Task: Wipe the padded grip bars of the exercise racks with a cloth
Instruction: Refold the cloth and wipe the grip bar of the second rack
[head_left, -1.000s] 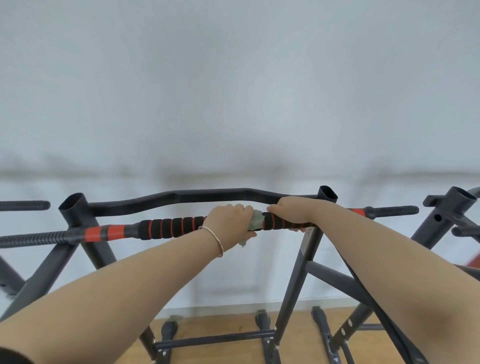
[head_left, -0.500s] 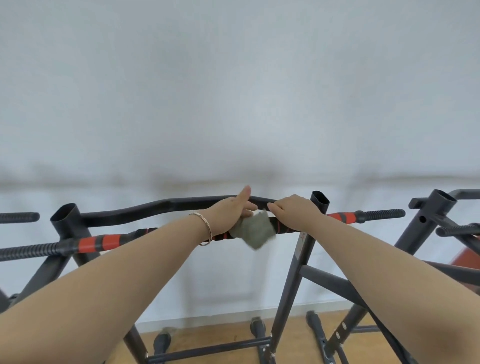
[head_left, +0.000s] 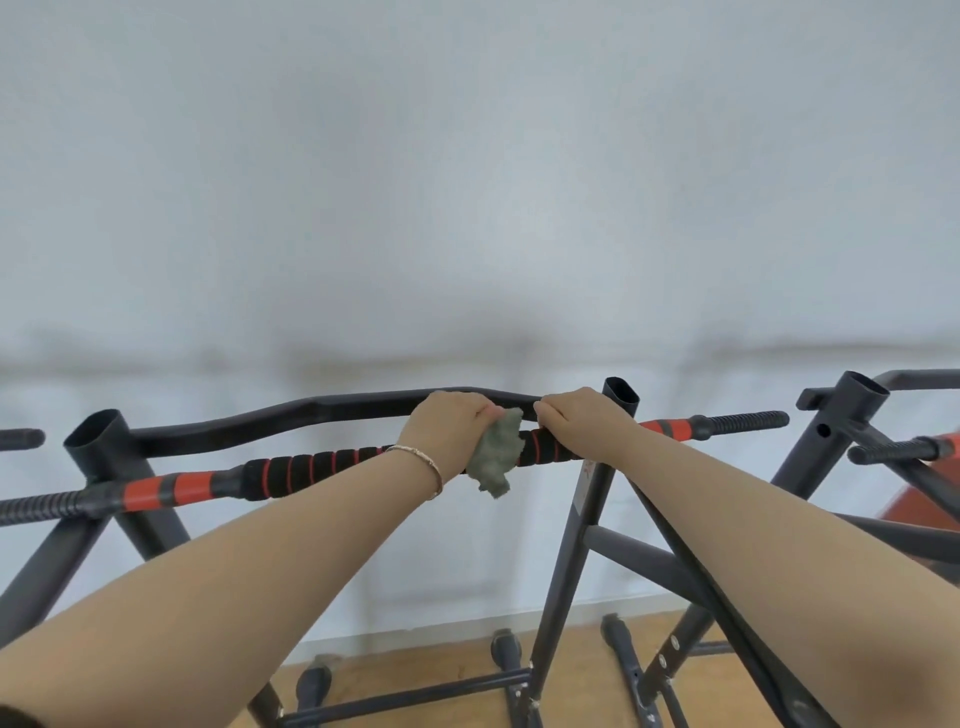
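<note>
- The left hand (head_left: 449, 428) curls over the grip bar (head_left: 317, 467) and holds the cloth (head_left: 496, 457) bunched against it.
- The cloth is grey-green and crumpled. It wraps the front of the bar between the two hands, and a loose end hangs just below the bar.
- The right hand (head_left: 582, 421) has its fingers curled over the black foam of the same bar, just right of the cloth, and grips the bar itself.
- The grip bar runs across the rack (head_left: 563, 597), with black foam ringed in red in the middle, red-and-grey bands further out, and ribbed black ends.
- A bracelet (head_left: 423, 462) sits on the left wrist.
- A bent dark top bar (head_left: 311, 410) lies just behind the hands, joining the open-topped posts (head_left: 98, 441).
- A second rack (head_left: 852, 415) stands at the right, apart from the first.
- A pale wall (head_left: 467, 208) is behind, and a wooden floor (head_left: 415, 670) lies under the rack feet.
</note>
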